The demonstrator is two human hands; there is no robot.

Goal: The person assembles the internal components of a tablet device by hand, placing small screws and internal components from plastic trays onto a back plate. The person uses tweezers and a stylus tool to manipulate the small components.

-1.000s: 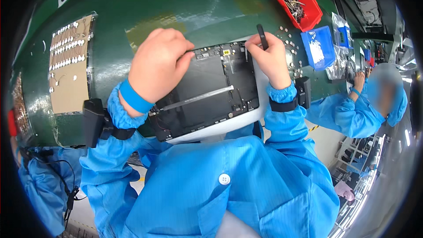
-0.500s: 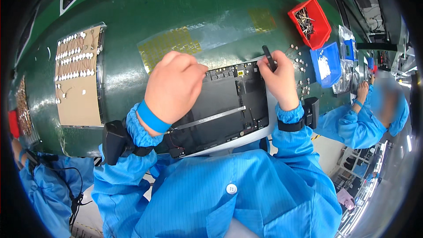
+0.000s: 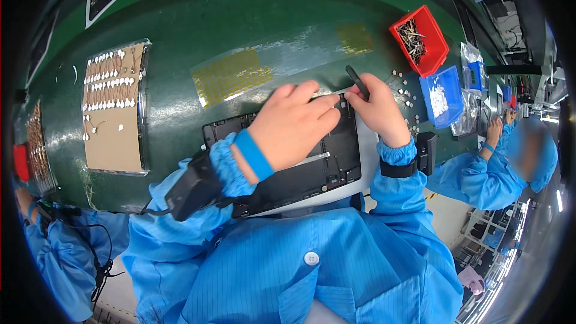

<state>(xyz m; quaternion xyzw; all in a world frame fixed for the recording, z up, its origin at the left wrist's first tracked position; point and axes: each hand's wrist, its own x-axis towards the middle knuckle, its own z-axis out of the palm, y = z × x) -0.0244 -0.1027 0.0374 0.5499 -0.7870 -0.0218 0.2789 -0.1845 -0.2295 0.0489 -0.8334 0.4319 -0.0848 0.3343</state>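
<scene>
A flat black device casing (image 3: pixel 288 181) with its inside exposed lies before me at the bench's near edge. Across it runs a pale strip (image 3: pixel 312 159). My left hand (image 3: pixel 292 125) is over the casing's upper half, its bent fingers at the top edge near the right corner. Those fingertips are drawn together, and what they hold, if anything, is hidden. At that same corner my right hand (image 3: pixel 379 111) grips a slim black tool (image 3: pixel 356 81) between thumb and fingers. The tool slants, upper end pointing away from me; its lower tip is hidden.
A brown board (image 3: pixel 113 144) with rows of small white wired discs lies left. Yellow film pieces (image 3: pixel 231 75) lie beyond the casing. At right are a red bin (image 3: pixel 432 42) of slender metallic parts, a blue bin (image 3: pixel 447 108) with white pieces, and loose discs (image 3: pixel 403 92). A co-worker (image 3: pixel 480 174) sits right.
My left hand has moved right across the casing, from its upper left side to near its right corner. My right hand stays near that corner with the black tool tilted slightly more.
</scene>
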